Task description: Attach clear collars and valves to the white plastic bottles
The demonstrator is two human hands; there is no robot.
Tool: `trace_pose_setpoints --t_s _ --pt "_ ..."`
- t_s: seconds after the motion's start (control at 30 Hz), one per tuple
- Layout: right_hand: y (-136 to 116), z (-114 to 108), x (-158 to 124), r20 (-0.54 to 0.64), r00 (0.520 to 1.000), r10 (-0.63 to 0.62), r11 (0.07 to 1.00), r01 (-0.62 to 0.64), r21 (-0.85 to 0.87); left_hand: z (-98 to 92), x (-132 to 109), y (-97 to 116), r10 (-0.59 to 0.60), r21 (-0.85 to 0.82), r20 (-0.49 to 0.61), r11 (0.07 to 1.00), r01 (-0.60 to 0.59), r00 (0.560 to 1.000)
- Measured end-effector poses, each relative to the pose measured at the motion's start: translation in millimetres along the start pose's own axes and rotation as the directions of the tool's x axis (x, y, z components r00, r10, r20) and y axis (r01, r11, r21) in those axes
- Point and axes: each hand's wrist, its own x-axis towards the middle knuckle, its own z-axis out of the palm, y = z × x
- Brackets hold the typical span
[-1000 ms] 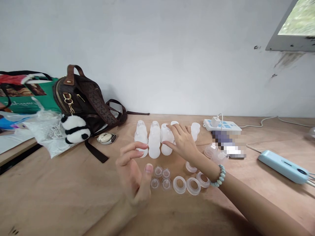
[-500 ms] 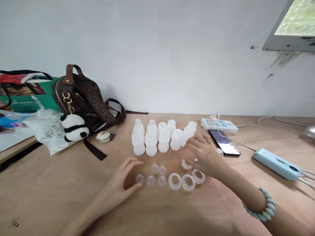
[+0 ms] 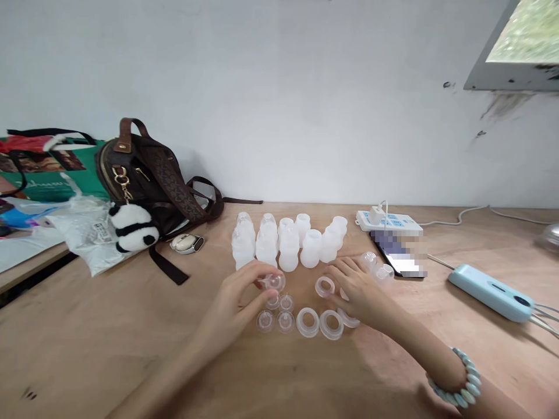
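My left hand [image 3: 238, 299] pinches a clear bottle nipple [image 3: 276, 283] between thumb and fingers, above several more clear nipples [image 3: 286, 321] lying on the table. On the other side, my right hand [image 3: 358, 291] grips a translucent screw ring [image 3: 324, 287] at its edge. Further rings [image 3: 308, 322] lie below and partly under that hand. Behind both hands stand frosted white baby bottles [image 3: 289, 256] in a cluster; the ones at the left carry clear domed tops [image 3: 267, 220]. Two clear domed caps [image 3: 385, 273] sit right of my right hand.
A phone [image 3: 395, 256] and a plugged power strip [image 3: 404, 222] lie behind the caps. Further right is a light blue corded device [image 3: 491, 291]. At the left are a brown backpack [image 3: 152, 174] with a panda charm [image 3: 133, 228], a watch [image 3: 187, 243] and bags [image 3: 82, 233].
My left hand has moved right and lifted the leftmost nipple off the table. My right hand has come down toward me and taken a ring, uncovering the domed caps.
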Motion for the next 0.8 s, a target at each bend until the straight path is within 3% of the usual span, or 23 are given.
trace_pose_setpoints --t_s 0.13,0.3,0.4,0.47,0.53,0.67,0.8 --pt "0 15 -2 0.033 0.999 0.010 1.000 -0.009 -0.020 21.5 17 13 -0.015 -0.152 0.048 0.988 0.022 0.999" --pt "-4 15 2 0.028 1.000 0.011 1.000 -0.011 0.001 41.3 20 9 -0.178 -0.314 -0.013 0.935 0.165 0.984" --pt "-11 1 3 -0.213 0.976 0.050 0.990 -0.020 0.140 46.6 18 5 -0.243 -0.391 -0.055 0.898 0.203 0.968" --pt "-19 -9 0 -0.415 0.908 0.059 0.971 0.044 0.235 48.9 16 4 -0.252 -0.403 -0.062 0.892 0.207 0.966" --pt "-28 -15 -4 -0.515 0.857 0.005 0.959 0.142 0.247 51.6 13 4 -0.246 -0.394 -0.048 0.895 0.208 0.968" --pt "-44 -14 -11 -0.453 0.876 -0.169 0.945 0.274 0.179 59.3 6 8 -0.239 -0.412 0.005 0.884 0.220 0.971" --pt "-51 -8 -7 -0.375 0.912 -0.163 0.935 0.265 0.236 62.6 2 12 -0.202 -0.431 0.046 0.879 0.201 0.978"
